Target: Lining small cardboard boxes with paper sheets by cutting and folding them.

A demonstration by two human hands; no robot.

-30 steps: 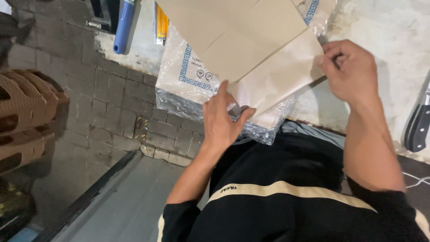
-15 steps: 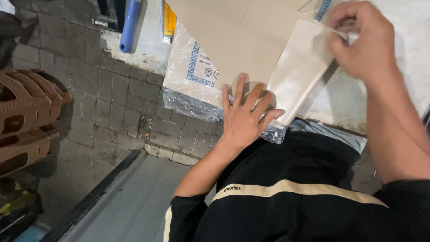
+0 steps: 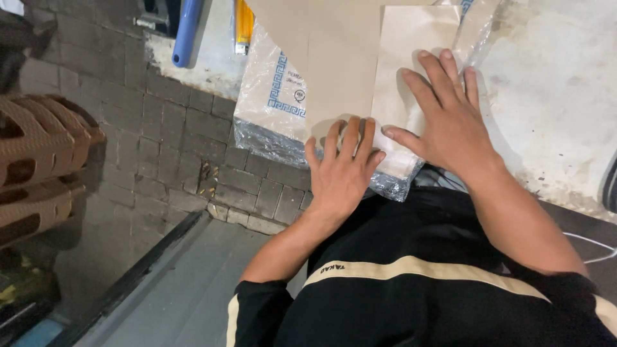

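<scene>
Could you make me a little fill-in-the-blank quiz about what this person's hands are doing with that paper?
1. Both hands press flat on a sheet of ____ paper.
2. The paper lies on a pack wrapped in clear ____.
3. The left hand lies nearer the person's body than the ____ hand.
4. The long tube lying at the top left is ____ in colour.

Missing words: brown; plastic; right; blue
</scene>
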